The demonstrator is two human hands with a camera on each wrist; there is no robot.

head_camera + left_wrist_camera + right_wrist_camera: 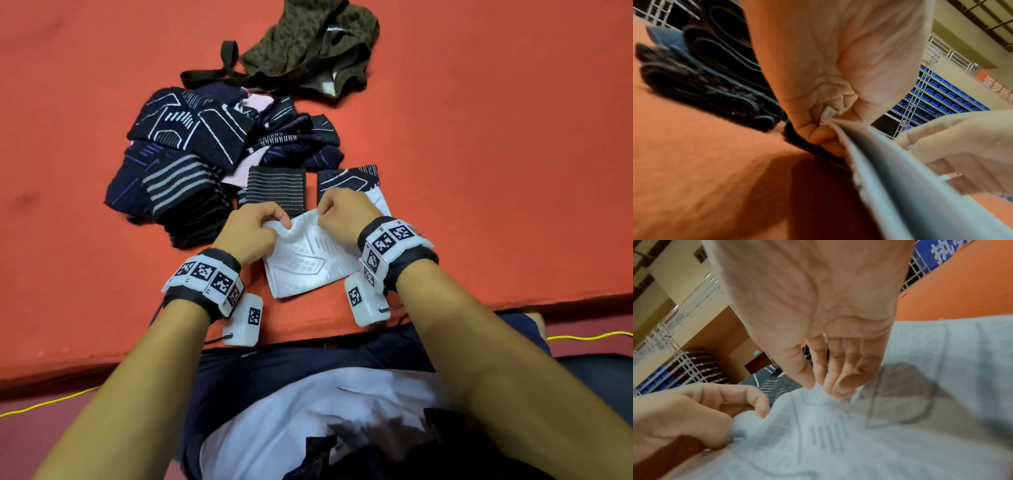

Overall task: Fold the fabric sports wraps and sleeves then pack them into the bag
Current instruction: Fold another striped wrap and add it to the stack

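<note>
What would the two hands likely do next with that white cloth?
Probably draw the pinched far edge toward the body, folding the white sleeve in half: the left hand and right hand both pinch that edge, lifted, while the rest lies flat.

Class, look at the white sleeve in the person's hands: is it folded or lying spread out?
Partly folded: both hands pinch the white sleeve's far edge, lifted off the mat.

- Orange-red mat (pixel 479 171) underfoot, yellow cable (pixel 51 402) on the floor beside it
- Blue stadium seats (pixel 937 95) in tiers behind white railing (pixel 920 91)
- Beige wall (pixel 674 277)
</note>
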